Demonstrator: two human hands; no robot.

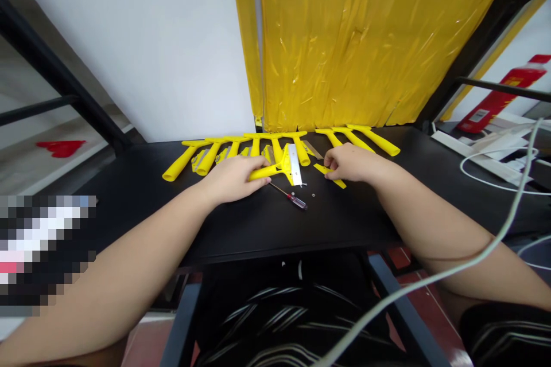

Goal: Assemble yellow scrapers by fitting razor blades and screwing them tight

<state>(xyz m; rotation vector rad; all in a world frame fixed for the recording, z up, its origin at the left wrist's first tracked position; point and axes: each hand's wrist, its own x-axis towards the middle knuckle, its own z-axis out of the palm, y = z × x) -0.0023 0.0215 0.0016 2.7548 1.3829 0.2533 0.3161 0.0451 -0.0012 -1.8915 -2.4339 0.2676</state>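
My left hand [236,179] is closed round the handle of a yellow scraper [282,169], whose head carries a silver metal blade [295,164]. To the right, the fingers of my right hand [349,161] pinch a flat yellow plastic strip [330,176] close to the tabletop. Between the hands lies a screwdriver [297,201] with a clear and red handle, its shaft pointing toward my left hand. A tiny nut [313,195] rests to the right of it. Small metal bits lie by the blade's lower end.
Several yellow scraper handles [181,163] stand in a row along the back of the black table [258,229]. A loose dark blade [313,149] lies among them. At the right are a red bottle [501,94] and a white cable [495,241] crossing in front of my right arm.
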